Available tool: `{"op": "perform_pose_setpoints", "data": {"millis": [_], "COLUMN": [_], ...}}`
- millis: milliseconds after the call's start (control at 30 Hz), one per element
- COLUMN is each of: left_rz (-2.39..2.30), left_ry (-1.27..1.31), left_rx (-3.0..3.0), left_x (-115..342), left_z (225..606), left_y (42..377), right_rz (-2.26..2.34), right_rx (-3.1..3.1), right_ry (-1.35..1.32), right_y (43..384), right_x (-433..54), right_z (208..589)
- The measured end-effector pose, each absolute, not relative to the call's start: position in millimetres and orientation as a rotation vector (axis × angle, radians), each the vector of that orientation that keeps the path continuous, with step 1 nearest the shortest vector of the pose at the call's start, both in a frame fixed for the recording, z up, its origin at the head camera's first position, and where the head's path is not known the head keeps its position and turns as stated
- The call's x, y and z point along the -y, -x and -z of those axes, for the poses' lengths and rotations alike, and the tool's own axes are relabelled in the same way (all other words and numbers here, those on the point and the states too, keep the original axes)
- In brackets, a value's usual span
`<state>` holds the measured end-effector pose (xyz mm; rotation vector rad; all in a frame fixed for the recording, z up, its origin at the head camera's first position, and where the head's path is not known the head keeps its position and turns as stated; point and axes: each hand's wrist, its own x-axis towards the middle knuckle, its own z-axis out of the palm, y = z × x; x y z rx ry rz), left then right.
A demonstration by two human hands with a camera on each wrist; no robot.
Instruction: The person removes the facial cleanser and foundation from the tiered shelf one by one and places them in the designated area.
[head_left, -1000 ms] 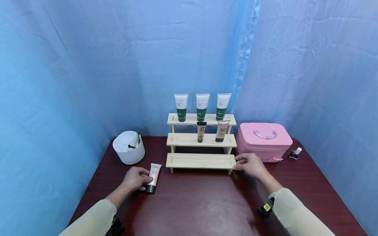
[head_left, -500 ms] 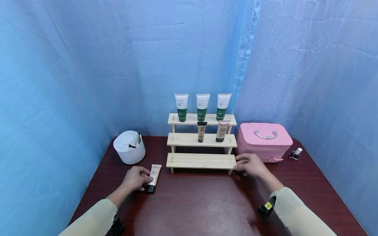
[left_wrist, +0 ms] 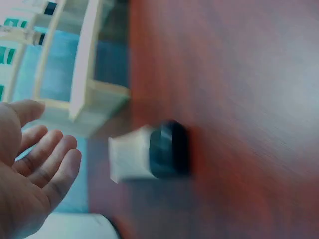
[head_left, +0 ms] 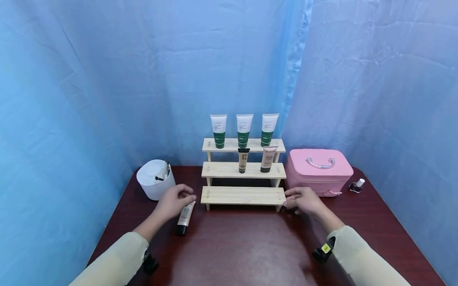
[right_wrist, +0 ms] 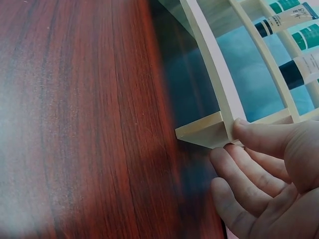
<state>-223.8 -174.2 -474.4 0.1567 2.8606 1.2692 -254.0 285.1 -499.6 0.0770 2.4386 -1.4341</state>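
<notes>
My left hand [head_left: 172, 203] hovers over the top end of a BB cream tube [head_left: 184, 218], its fingers loosely bent with nothing in them. The tube has a pale body and a black cap [left_wrist: 169, 150], and it stands apart from the fingers in the left wrist view. At the right end of a three-step wooden display rack [head_left: 243, 195], my right hand [head_left: 305, 201] pinches the lowest step, thumb [right_wrist: 249, 132] on top and fingers beneath. On the middle step stand a small black-ended tube [head_left: 242, 161] and another BB cream tube [head_left: 268, 159].
Three white-and-green tubes [head_left: 243, 131] stand on the top step. Right of the rack is a pink case [head_left: 320, 171] with a silver handle, then a nail polish bottle [head_left: 356, 186]. A white round container [head_left: 154, 184] holding small items stands at left. Blue curtains surround the table [head_left: 247, 246].
My left hand has let go of the BB cream tube and moved up and away toward its top end. The tube stays in place, and my right hand keeps its hold on the rack.
</notes>
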Motion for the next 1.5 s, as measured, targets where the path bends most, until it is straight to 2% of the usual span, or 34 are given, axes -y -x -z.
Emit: {"op": "perform_pose_setpoints", "data": {"millis": [233,467,900,1500], "left_rz": [-1.394,-1.497,-1.644,-1.632], "left_ry": [-0.313,-0.291,-0.322,-0.322], "left_rx": [-2.8,-2.728,-2.663,-2.645], "left_x": [130.0,89.5,55.5,35.4], "left_z": [437.6,420.5,422.4,420.1], "left_y": [250.2,271.5,298.9,309.9], "right_rz": [1.425,1.43,1.471,1.443], "right_rx": [-2.446,-2.438,-2.4,-2.43], "right_ry": [-0.091,-0.094,-0.086,-0.085], "right_y": [252.5,252.3,252.7,249.5], "right_x": [-287.2,-285.3,-283.1,-278.9], "right_z": [500.4,499.9,501.5,496.3]}}
